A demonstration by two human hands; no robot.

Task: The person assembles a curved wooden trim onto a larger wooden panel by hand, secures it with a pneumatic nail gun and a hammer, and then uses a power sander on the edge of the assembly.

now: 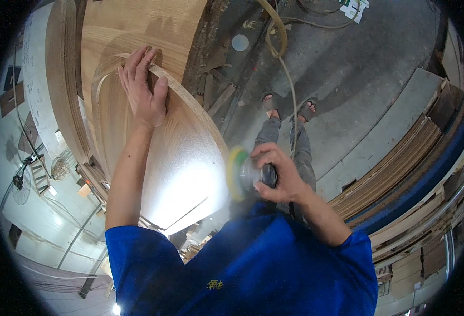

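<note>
A light-brown wooden panel (182,124) with a curved edge stands tilted in front of me, its lower face shining in the light. My left hand (143,97) grips its upper edge, fingers over the top and thumb on the near side. In my right hand (282,174) is a handheld disc sander (253,175) with a dark body, my fingers wrapped round it. Its yellow-green pad (236,174) is turned on edge toward the panel's curved rim and blurred. Whether pad and rim touch, I cannot tell.
More wooden boards (142,23) stand behind the panel. A hose (282,39) runs over the grey floor (342,79) and down past my feet. Stacked sheets (395,160) lie to the right. Wood offcuts (221,100) lie beside the panel. A fan (21,184) is at far left.
</note>
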